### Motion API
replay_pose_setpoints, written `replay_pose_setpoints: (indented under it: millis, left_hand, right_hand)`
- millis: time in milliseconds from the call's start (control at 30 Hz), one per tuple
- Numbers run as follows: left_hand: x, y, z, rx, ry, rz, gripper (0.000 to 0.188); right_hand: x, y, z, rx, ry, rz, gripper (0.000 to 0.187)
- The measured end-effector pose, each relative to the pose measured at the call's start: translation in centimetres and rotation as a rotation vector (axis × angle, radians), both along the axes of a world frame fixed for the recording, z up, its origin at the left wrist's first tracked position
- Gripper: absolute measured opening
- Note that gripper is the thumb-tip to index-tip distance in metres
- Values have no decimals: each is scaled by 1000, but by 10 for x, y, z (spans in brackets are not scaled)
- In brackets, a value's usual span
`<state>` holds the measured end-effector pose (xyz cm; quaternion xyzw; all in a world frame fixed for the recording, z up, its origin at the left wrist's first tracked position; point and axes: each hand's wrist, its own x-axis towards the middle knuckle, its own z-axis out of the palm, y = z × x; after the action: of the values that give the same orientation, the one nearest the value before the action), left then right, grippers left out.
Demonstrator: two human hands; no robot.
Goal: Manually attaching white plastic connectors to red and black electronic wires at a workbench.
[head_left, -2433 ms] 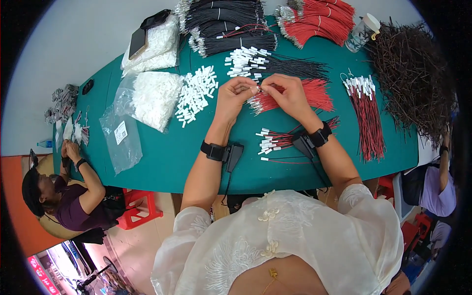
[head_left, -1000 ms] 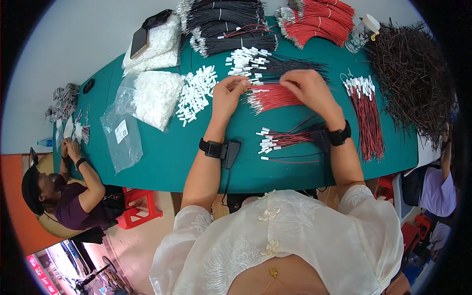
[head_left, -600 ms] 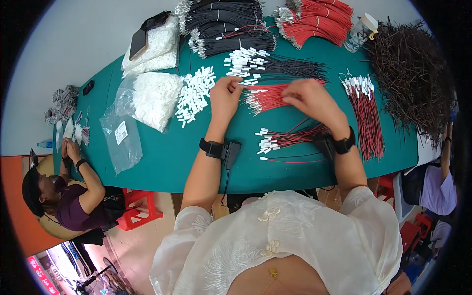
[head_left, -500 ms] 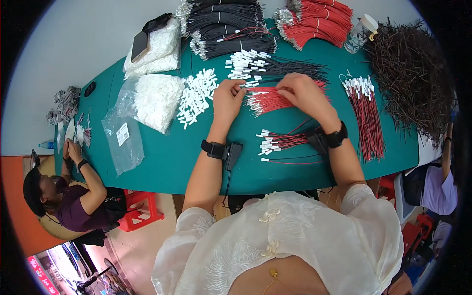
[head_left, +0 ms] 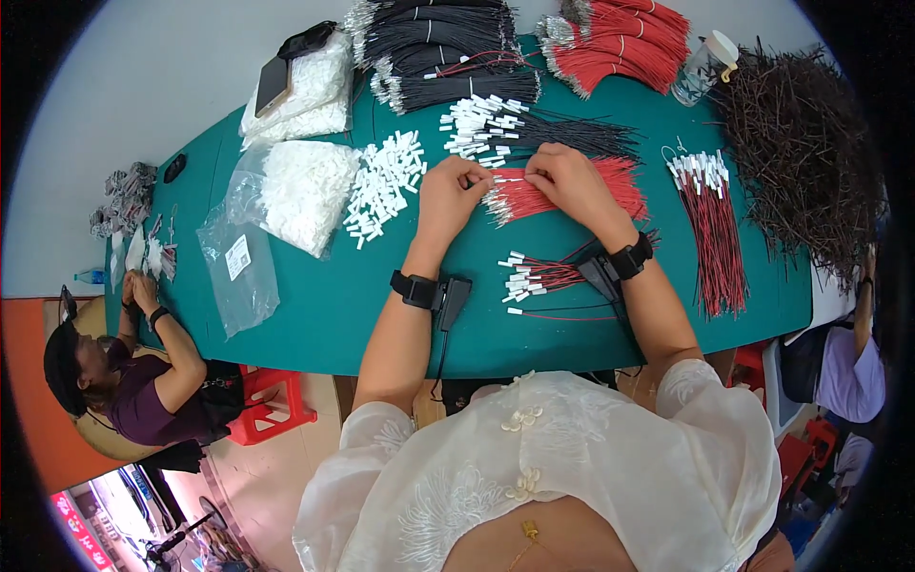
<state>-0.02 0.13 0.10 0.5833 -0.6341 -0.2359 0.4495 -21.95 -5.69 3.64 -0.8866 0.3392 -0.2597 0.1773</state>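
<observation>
Hands (head_left: 450,202) over red wires (head_left: 621,186), clear bag (head_left: 246,305) — white label (head_left: 237,257) (illegible)

The red wires (head_left: 618,186) lie in a flat sheaf running left to right, silver tips (head_left: 501,212) uneven at the left end. The left hand (head_left: 450,195) is near those tips, the right hand (head_left: 574,186) over the sheaf — anything between their fingertips is too small to tell. Just beyond lie black wires (head_left: 583,135) — white plugs (head_left: 477,122) crowd their left ends.
</observation>
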Motion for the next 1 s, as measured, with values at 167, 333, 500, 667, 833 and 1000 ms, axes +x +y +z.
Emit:
replay_pose_setpoints:
  millis: [167, 333, 500, 667, 833, 1000]
  left_hand:
    - [-1, 1, 2, 27, -16, -6, 12]
    - [-3, 3, 6, 22, -45, -21, 14]
    - [-4, 4, 7, -18, -177, -38, 18]
    - [-3, 3, 5, -19, -173, -30, 18]
    - [-7, 3, 11, 69, 22, 118, 11]
    - [-3, 1, 3, 9, -68, 160, 9]
  right_hand:
    - [0, 1, 1, 19, -28, 17, 9]
    - [-1, -1, 1, 43, -1, 24, 8]
    - [1, -1, -1, 69, -32, 39, 9]
    - [3, -1, -2, 45, -39, 20, 10]
    - [5, -3, -1, -180, -124, -42, 13]
    - [4, -6, -11, -67, 9, -73, 14]
